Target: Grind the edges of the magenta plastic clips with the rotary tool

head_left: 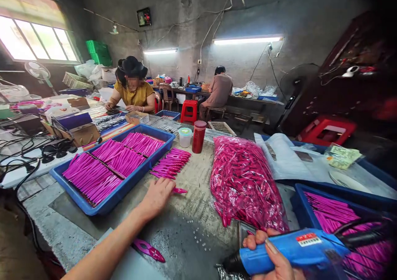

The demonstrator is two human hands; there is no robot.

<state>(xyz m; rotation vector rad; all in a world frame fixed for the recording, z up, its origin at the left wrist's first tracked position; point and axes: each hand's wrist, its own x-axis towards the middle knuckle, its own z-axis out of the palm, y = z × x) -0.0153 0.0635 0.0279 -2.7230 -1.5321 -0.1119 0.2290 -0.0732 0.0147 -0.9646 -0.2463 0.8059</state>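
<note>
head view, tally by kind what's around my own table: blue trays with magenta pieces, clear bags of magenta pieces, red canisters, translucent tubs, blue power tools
Blue trays with magenta pieces: 2
Clear bag of magenta pieces: 1
Red canister: 1
Translucent tub: 1
Blue power tool: 1
Total: 6

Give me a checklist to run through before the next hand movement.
1. Right hand gripping the blue power tool: ok.
2. Tool's black nose apart from the left hand: ok.
3. Pink piece at the left fingertips firmly held: cannot tell.
4. Small rings gathered together: not ok, scattered on the table.
5. Red canister upright: ok.
6. Tool switched off: cannot tell.
</note>
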